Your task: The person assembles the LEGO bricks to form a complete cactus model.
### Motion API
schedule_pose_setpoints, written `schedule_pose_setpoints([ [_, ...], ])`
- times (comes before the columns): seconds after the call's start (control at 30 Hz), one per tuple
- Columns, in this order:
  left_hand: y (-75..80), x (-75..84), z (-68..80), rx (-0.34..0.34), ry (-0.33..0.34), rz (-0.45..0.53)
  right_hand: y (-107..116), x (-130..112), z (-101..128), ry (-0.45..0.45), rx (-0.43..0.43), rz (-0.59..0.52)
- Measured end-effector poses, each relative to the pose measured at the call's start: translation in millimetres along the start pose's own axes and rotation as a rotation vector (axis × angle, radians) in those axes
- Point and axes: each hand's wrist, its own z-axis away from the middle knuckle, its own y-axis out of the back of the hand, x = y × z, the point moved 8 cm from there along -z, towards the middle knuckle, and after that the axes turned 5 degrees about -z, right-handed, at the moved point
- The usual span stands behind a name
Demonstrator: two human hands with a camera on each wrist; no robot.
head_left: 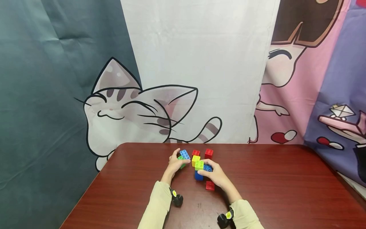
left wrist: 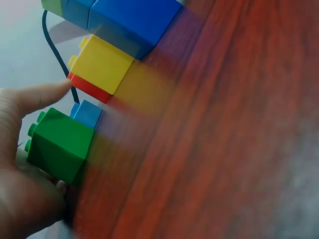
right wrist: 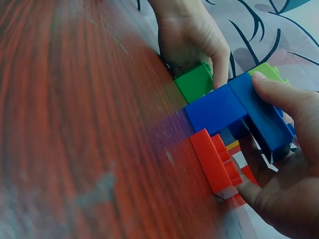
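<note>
My right hand (head_left: 215,175) pinches a long dark blue brick (right wrist: 264,112), its thumb on one side and fingers beyond. A lime green brick (head_left: 199,165) sits on one end of that brick, and a blue block (right wrist: 217,109) stands beneath it on the table. At left, my left hand (head_left: 172,163) reaches around a green brick (left wrist: 62,142) and a light blue brick (head_left: 185,154), its thumb stretched out past them. A yellow brick (left wrist: 102,62) rests on a red brick (left wrist: 90,88), between the two hands.
One red brick (head_left: 210,185) lies near the right wrist; another red brick (head_left: 209,153) is farther back. The brown wooden table (head_left: 128,190) ends at its back edge before a printed cloth (head_left: 206,63). A camera (head_left: 178,200) is strapped to the left wrist.
</note>
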Motion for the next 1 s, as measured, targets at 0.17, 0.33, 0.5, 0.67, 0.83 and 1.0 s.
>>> schedule_pose_setpoints([
  [0.17, -2.4, 1.0, -3.0, 0.004, 0.002, -0.057, 2.2, 3.0, -0.8, -0.013, 0.011, -0.004],
  [0.33, -1.7, 3.4, -2.3, 0.081, -0.011, -0.073, 1.3, 3.3, -0.5, -0.028, 0.013, 0.002],
  [0.5, -3.3, 4.5, -0.9, 0.148, -0.043, -0.121, -0.3, 4.7, -0.1, -0.035, 0.008, -0.009],
  [0.67, -4.2, 4.9, -0.3, 0.146, -0.065, -0.182, -0.7, 4.8, 0.0, -0.028, 0.006, -0.025],
  [0.83, -5.0, 4.3, -0.4, 0.153, -0.063, -0.186, -0.3, 3.5, 0.9, -0.030, 0.009, -0.030],
  [1.0, -5.1, 3.4, -0.4, 0.169, -0.050, -0.173, -0.1, 3.6, 0.9, -0.036, 0.011, -0.030],
])
